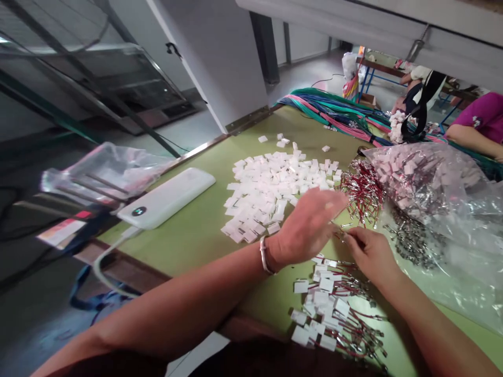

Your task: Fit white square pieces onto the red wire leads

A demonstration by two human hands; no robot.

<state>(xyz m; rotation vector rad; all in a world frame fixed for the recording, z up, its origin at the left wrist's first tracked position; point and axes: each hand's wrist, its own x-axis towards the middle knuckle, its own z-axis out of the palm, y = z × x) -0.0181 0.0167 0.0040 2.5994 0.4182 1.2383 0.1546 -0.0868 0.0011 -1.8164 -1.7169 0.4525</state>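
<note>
Pinching a thin wire [339, 235], the right hand [371, 255] slants toward the left hand [308, 225].

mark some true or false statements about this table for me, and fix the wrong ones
1. A bracelet circles the wrist of the left hand. True.
2. The right hand rests on the white power bank. False: it is near the left hand, well away from the power bank.
3. A white cable runs from the near end of the power bank. True.
4. The large pile of loose white connectors lies to the right of the bunch of red wires. False: it lies to the left.
5. The long wires at the table's far side are all one colour. False: green, pink and blue show.
</note>
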